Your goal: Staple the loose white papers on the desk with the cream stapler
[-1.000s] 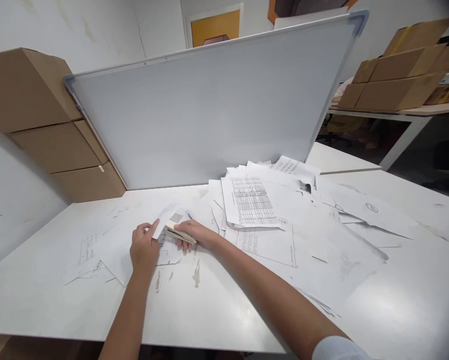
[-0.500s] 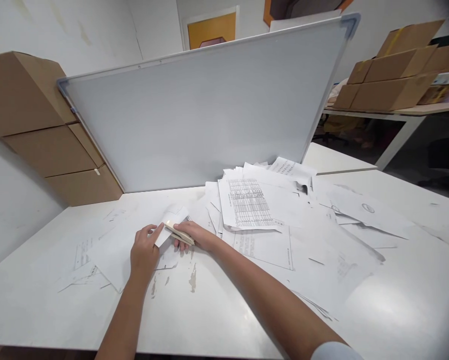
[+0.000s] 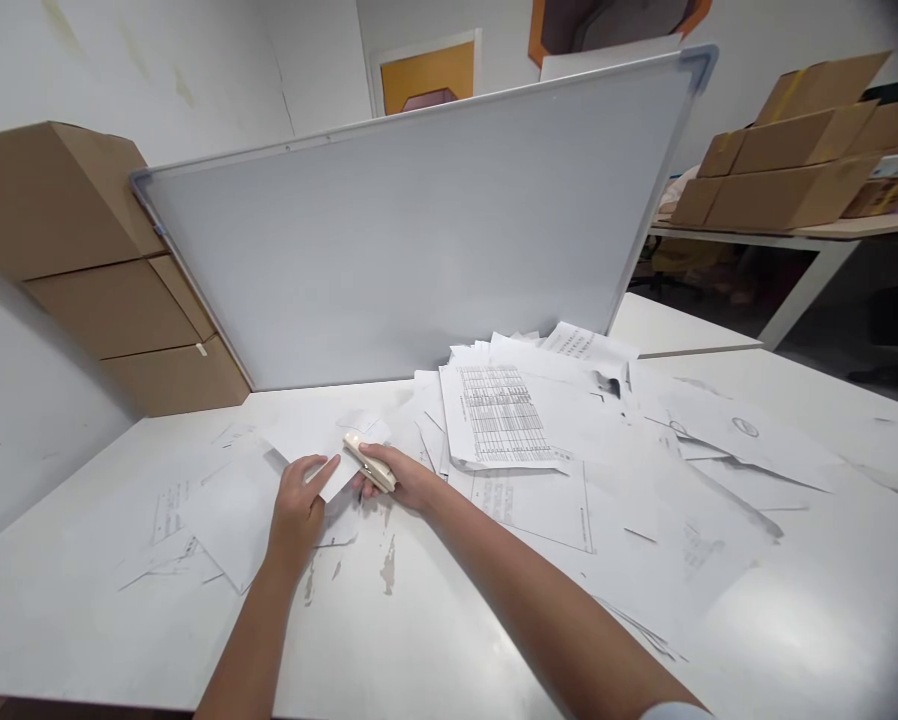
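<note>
My right hand grips a small cream stapler just above the white table. My left hand pinches the lower corner of a white sheet of paper that is lifted off the table and leans toward the stapler's mouth. The paper's corner sits right beside the stapler; whether it is inside the jaws is hidden. Both hands are close together, left of a loose heap of printed pages.
More sheets lie flat to the left of my hands. A large whiteboard leans upright at the back of the table. Stacked cardboard boxes stand at the left wall, and others on a far table at right.
The sheet in my left hand has been raised and swung out to the left, showing a larger face. The stapler stays in my right hand, shifted slightly right.
</note>
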{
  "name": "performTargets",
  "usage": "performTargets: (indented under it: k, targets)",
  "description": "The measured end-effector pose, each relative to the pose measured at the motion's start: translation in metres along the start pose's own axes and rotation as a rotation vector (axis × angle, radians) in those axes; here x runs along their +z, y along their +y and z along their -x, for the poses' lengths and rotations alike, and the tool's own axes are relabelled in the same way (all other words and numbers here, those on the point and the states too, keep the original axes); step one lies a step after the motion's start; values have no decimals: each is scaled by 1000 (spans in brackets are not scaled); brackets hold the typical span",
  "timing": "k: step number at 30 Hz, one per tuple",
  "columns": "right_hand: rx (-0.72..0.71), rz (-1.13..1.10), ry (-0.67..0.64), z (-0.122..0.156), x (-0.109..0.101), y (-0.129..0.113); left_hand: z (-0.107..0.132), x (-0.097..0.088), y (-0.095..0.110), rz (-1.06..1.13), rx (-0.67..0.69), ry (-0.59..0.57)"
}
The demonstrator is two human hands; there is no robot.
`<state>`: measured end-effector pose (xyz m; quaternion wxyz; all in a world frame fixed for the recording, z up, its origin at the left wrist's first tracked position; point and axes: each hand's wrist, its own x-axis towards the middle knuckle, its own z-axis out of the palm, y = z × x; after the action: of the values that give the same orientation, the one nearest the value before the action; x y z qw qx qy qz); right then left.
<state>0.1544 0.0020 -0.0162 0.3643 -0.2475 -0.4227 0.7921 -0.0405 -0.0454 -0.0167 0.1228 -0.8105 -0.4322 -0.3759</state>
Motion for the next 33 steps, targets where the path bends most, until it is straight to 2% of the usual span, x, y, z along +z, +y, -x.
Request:
performTargets:
  k: [5,21,28,31,33]
  targets:
    - [-19,-42,0,1,0,0,1,2,-1,22,16,0]
    - [-170,104,-10,3,-14,12,-4,8,6,46,-22,-40]
    - [-225,163,-10,2,-13,13,-6,8,8,40,46,2]
    - [-214,179,-49,0,-12,13,-5,7,0,25,-2,12]
    - [-192,197,-89,1,-9,12,-2,4,-10,19,-112,84]
